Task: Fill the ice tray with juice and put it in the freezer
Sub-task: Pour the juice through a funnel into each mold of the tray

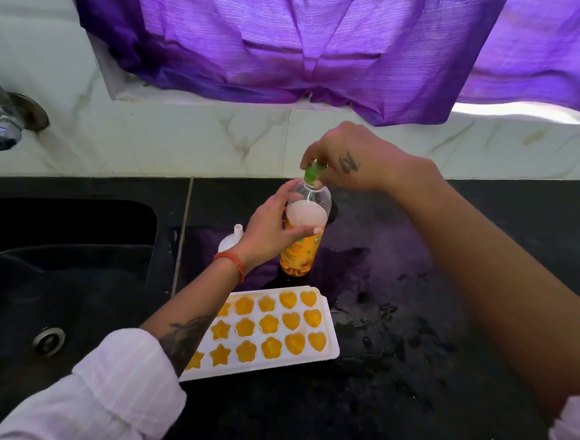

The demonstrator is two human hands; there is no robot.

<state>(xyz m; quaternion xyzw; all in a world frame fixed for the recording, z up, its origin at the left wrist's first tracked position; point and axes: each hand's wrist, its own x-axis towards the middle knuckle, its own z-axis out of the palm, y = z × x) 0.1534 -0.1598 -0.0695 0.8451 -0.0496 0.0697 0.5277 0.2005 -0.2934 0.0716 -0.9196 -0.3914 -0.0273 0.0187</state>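
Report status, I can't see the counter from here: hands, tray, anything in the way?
Left hand grips juice bottle; right hand on its green cap. Ice tray filled, on counter. White funnel behind left wrist; tray unobstructed.

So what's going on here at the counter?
A person's left hand grips a clear plastic bottle of orange juice standing on the black counter, while the right hand pinches its green cap. In front sits a white ice tray, its visible shaped cells already full of juice.
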